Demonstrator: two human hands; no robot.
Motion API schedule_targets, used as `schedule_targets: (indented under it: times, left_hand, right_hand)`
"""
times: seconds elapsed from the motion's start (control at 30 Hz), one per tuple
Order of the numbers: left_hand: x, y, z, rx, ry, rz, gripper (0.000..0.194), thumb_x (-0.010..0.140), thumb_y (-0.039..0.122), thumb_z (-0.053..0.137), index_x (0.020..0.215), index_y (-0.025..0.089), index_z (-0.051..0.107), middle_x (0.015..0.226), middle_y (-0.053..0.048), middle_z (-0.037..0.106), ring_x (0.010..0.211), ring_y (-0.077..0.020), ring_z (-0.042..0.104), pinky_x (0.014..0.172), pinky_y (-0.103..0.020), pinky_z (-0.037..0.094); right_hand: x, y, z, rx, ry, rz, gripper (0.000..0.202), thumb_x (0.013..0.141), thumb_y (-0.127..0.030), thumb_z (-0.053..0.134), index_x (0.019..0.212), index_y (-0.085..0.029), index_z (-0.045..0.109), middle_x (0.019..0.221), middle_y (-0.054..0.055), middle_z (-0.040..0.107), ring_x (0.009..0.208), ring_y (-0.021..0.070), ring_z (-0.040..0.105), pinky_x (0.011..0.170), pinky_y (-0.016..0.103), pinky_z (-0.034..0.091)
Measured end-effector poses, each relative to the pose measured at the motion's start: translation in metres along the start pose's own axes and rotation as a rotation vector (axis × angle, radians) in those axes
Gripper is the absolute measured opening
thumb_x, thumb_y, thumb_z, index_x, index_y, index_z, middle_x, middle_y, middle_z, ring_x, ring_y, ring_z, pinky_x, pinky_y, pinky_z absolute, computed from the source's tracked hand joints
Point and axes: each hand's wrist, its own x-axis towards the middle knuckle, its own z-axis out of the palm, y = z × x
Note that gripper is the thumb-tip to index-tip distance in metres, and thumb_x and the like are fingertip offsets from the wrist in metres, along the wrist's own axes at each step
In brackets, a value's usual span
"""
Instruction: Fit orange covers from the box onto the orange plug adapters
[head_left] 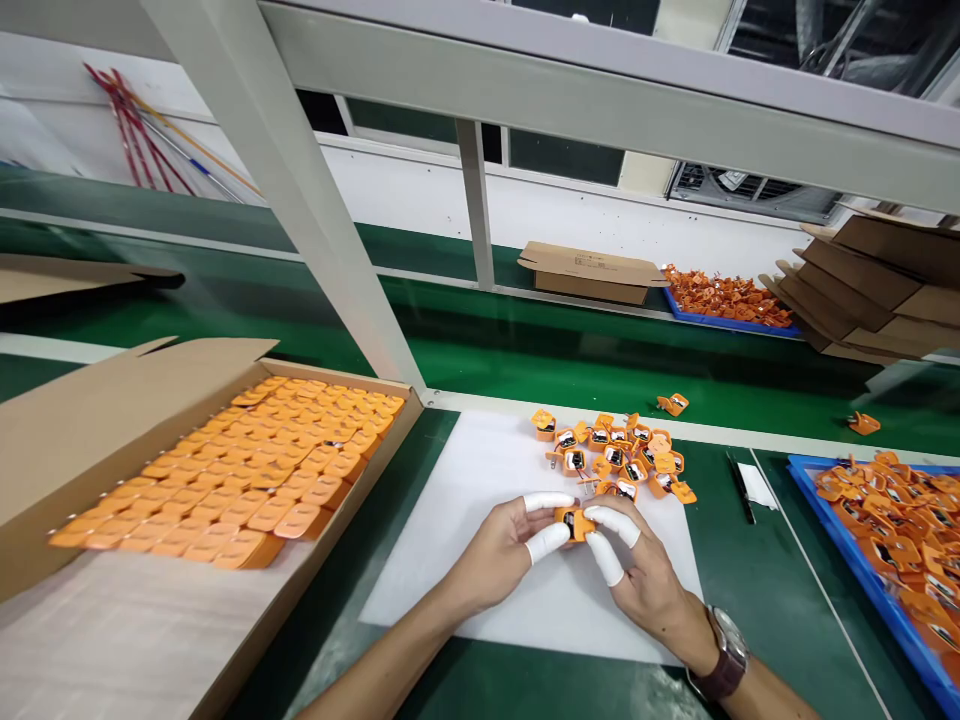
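Note:
Over a white sheet [517,600], both hands meet at one small orange casing [574,524] with dark parts showing inside. My left hand [504,548] pinches its left side between thumb and finger, both in white finger covers. On the right side, my right hand [645,570] grips it with covered fingertips; a watch is on that wrist. Just beyond the hands lies a loose pile of similar orange units [615,455], some with lids tilted open and metal prongs showing.
An open cardboard box [360,510] with rows of orange pieces stands left. A blue tray [847,560] of orange units sits right, near a black pen [741,488]. Behind the green conveyor [525,350] are another blue tray [720,318] and cardboard boxes [885,290]. Metal posts rise ahead.

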Motion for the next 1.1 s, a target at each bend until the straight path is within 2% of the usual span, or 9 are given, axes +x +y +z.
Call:
schedule_targets:
  times: [0.17, 0.27, 0.4, 0.5, 0.63, 0.83, 0.93, 1.1]
  left_hand:
    - [0.001, -0.004, 0.000, -0.026, -0.020, -0.018, 0.049, 0.068, 0.040, 0.090, 0.108, 0.016, 0.077, 0.105, -0.009, 0.080, 0.102, -0.0293, 0.074, 0.097, -0.044, 0.058]
    - [0.000, -0.004, -0.001, 0.029, -0.023, -0.002, 0.046, 0.071, 0.041, 0.087, 0.109, 0.017, 0.078, 0.108, -0.009, 0.080, 0.105, -0.0294, 0.073, 0.101, -0.044, 0.056]
    - [-0.004, 0.000, -0.005, 0.093, 0.026, 0.080, 0.038, 0.074, 0.038, 0.086, 0.106, 0.018, 0.080, 0.117, -0.009, 0.077, 0.114, -0.0302, 0.070, 0.105, -0.043, 0.054]
    - [-0.005, 0.003, -0.006, 0.083, 0.005, 0.057, 0.039, 0.073, 0.036, 0.087, 0.107, 0.021, 0.080, 0.118, -0.008, 0.077, 0.115, -0.0312, 0.070, 0.107, -0.045, 0.053]
    - [-0.007, 0.008, -0.006, 0.110, -0.008, 0.011, 0.040, 0.067, 0.036, 0.090, 0.105, 0.024, 0.081, 0.119, -0.006, 0.075, 0.117, -0.0336, 0.069, 0.111, -0.051, 0.049]
    - [-0.015, 0.010, -0.001, 0.166, -0.085, 0.072, 0.030, 0.073, 0.032, 0.086, 0.102, 0.025, 0.081, 0.130, -0.005, 0.069, 0.124, -0.0322, 0.065, 0.110, -0.045, 0.052]
    - [-0.020, 0.002, 0.002, 0.166, -0.039, 0.078, 0.031, 0.073, 0.033, 0.086, 0.102, 0.023, 0.081, 0.131, -0.006, 0.069, 0.122, -0.0318, 0.066, 0.107, -0.042, 0.055]
    - [-0.023, -0.016, 0.001, 0.197, 0.055, 0.034, 0.041, 0.073, 0.037, 0.086, 0.107, 0.017, 0.078, 0.123, -0.010, 0.074, 0.112, -0.0315, 0.072, 0.105, -0.045, 0.056]
  right_hand:
    - [0.001, -0.006, -0.001, -0.059, -0.031, -0.069, 0.059, 0.097, -0.003, 0.050, 0.149, -0.027, 0.038, 0.133, 0.014, 0.056, 0.123, 0.0246, 0.057, 0.102, 0.044, 0.052]
    - [0.000, -0.006, 0.001, 0.007, -0.051, -0.029, 0.054, 0.098, -0.007, 0.052, 0.147, -0.030, 0.043, 0.133, 0.012, 0.056, 0.124, 0.0237, 0.057, 0.105, 0.043, 0.051]
    - [-0.002, -0.003, 0.005, 0.272, -0.012, 0.204, 0.039, 0.100, -0.021, 0.057, 0.137, -0.032, 0.053, 0.131, 0.009, 0.058, 0.123, 0.0226, 0.059, 0.103, 0.040, 0.054]
    - [-0.001, -0.001, 0.007, 0.509, 0.001, 0.388, 0.029, 0.099, -0.029, 0.060, 0.129, -0.030, 0.061, 0.126, 0.007, 0.064, 0.118, 0.0207, 0.063, 0.101, 0.038, 0.055]
    - [0.001, 0.000, 0.006, 0.748, -0.075, 0.542, 0.037, 0.091, -0.034, 0.072, 0.127, -0.028, 0.064, 0.109, 0.004, 0.074, 0.106, 0.0193, 0.070, 0.102, 0.039, 0.055]
    - [-0.003, 0.000, 0.009, 0.809, -0.077, 0.560, 0.044, 0.086, -0.033, 0.077, 0.128, -0.025, 0.066, 0.100, 0.003, 0.074, 0.094, 0.0168, 0.071, 0.094, 0.037, 0.057]
    - [-0.005, -0.001, 0.013, 0.786, -0.090, 0.572, 0.044, 0.088, -0.038, 0.075, 0.128, -0.022, 0.066, 0.097, 0.004, 0.073, 0.090, 0.0166, 0.070, 0.092, 0.036, 0.058]
    - [-0.004, -0.002, 0.015, 0.785, -0.155, 0.537, 0.044, 0.089, -0.047, 0.072, 0.123, -0.020, 0.068, 0.094, 0.005, 0.074, 0.086, 0.0175, 0.071, 0.091, 0.039, 0.059]
